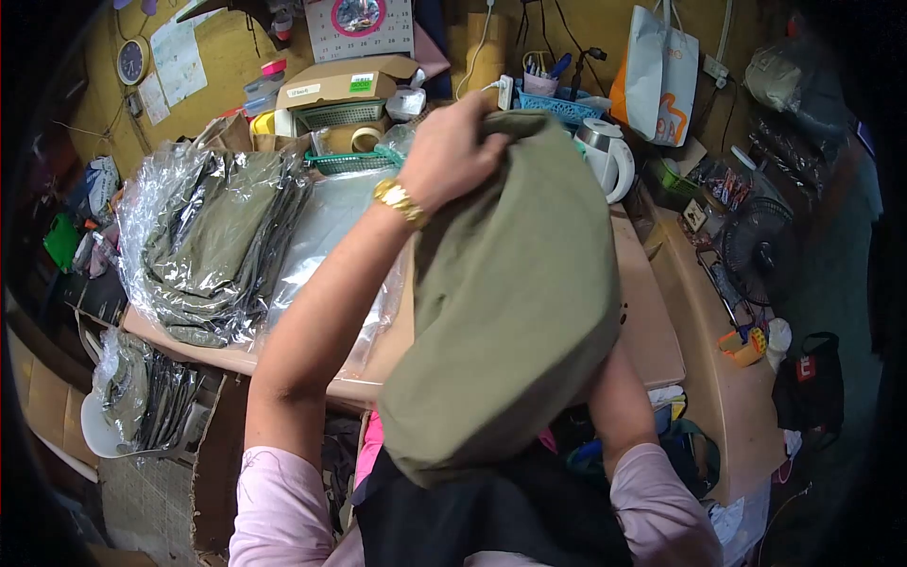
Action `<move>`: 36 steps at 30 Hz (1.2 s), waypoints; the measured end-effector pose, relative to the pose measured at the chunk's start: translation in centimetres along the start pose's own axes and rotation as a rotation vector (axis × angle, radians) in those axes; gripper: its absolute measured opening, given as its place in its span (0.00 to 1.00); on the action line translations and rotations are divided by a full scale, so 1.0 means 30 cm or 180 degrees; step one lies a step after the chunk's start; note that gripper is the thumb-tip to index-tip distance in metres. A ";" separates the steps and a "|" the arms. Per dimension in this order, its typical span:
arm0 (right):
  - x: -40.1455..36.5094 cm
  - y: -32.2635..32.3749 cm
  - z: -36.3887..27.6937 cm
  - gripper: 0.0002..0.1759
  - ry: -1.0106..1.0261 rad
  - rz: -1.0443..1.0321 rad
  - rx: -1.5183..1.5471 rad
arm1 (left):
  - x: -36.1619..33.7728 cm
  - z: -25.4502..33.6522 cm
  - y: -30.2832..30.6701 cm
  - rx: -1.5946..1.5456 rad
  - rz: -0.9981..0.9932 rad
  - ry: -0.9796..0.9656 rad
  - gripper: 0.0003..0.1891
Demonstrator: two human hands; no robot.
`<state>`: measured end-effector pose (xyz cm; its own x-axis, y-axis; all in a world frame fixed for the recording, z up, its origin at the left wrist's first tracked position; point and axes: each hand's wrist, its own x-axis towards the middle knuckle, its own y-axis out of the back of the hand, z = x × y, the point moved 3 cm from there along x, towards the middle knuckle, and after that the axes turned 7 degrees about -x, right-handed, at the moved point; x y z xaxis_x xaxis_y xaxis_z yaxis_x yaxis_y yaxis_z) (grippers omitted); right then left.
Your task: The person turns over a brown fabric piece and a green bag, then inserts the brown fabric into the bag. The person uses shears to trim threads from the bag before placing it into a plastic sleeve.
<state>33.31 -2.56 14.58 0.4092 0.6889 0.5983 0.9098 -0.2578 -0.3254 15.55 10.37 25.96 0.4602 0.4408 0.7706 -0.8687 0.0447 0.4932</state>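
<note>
An olive green cloth piece hangs in front of my body, raised above the table's front edge. My left hand, with a gold watch on the wrist, grips its top edge with the fingers closed. The right forearm reaches up behind the cloth, which hides my right hand. On the table at the left lies a stack of olive cloth items in clear plastic bags. Between that stack and the cloth are flat clear plastic sheets.
Behind the cloth stand a white kettle and a blue basket. A cardboard box and green basket sit at the table's back. A black fan is at the right; a white tub is at lower left.
</note>
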 end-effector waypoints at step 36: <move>-0.176 0.035 0.003 0.11 -0.0066 0.0182 0.0060 | -0.734 -0.406 -0.561 -0.1930 -0.0945 0.2796 0.23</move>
<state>32.09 -6.41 11.01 0.4587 0.6875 0.5630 0.8834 -0.2845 -0.3724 17.82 10.82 -4.22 0.5838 0.8117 -0.0184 -0.8015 0.5798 0.1464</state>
